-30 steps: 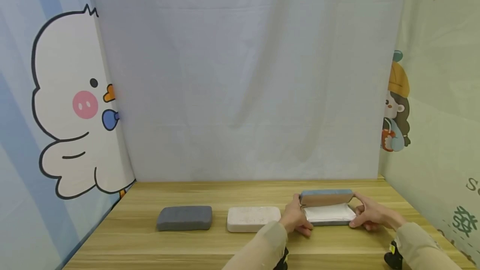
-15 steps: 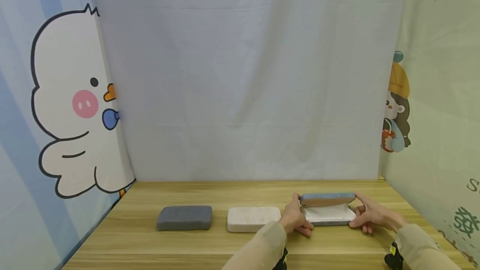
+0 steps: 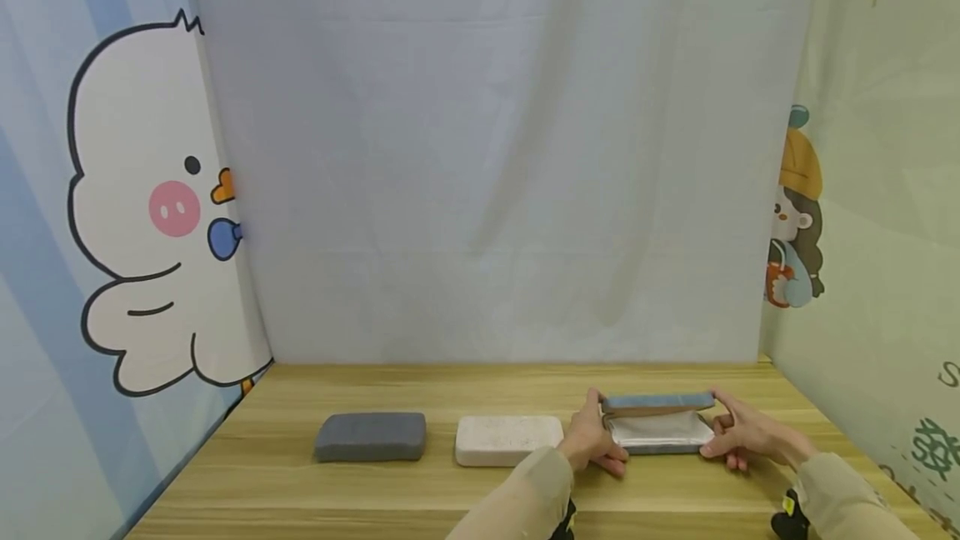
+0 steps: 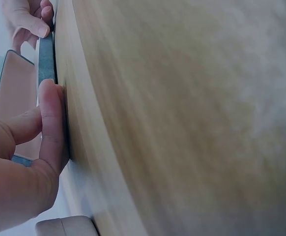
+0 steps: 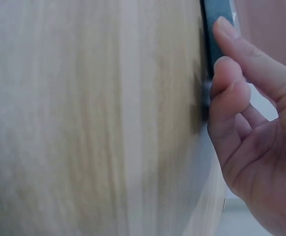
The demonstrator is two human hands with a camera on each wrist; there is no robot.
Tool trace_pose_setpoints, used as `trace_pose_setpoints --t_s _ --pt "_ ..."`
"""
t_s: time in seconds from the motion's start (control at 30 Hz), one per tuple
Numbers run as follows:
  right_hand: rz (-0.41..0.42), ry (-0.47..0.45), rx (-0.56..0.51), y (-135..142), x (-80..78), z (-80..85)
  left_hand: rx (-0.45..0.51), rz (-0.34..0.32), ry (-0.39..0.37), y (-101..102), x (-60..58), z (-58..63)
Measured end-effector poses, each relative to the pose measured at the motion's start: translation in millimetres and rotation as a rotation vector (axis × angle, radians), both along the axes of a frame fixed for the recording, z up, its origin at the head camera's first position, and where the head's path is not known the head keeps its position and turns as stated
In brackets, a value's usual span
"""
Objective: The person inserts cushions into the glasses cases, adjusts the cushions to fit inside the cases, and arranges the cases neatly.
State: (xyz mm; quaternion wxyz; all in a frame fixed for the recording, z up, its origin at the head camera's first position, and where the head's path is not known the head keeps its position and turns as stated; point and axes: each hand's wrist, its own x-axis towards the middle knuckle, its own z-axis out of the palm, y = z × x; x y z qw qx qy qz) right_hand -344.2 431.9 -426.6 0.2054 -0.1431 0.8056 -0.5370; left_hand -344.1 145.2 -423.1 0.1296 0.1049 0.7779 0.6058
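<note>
A blue glasses case point(image 3: 658, 401) lies at the right of the table, its lid partly raised and tilted forward over the base. White lining or cloth point(image 3: 652, 430) shows inside. My left hand point(image 3: 591, 436) grips the left end, with fingers at the lid and the base. At the opposite end my right hand point(image 3: 750, 430) holds the case the same way, its thumb low on the front corner. The left wrist view shows the case's front edge point(image 4: 46, 56) and pinkish inner lid point(image 4: 16, 88). In the right wrist view, the thumb touches the dark edge point(image 5: 219, 17).
A speckled white glasses case point(image 3: 508, 441) sits closed just left of my left hand. Further left is a dark grey glasses case point(image 3: 371, 437), also closed. The wooden table point(image 3: 360, 490) ends at a pale curtain point(image 3: 480, 190) behind, with printed cloth on both sides.
The blue case's lid has swung down toward the base, so less of its inner side shows. Both hands keep their places at the ends.
</note>
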Motion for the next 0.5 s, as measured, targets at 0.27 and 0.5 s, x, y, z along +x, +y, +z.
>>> trace_pose_setpoints --t_s 0.27,0.5 --pt "0.028 0.008 -0.015 0.5 -1.0 -1.1 0.019 -0.014 0.006 -0.6 -0.6 -2.1" --pt "0.032 0.037 -0.012 0.9 0.6 -1.5 0.018 -0.018 0.019 -0.2 0.3 -2.3"
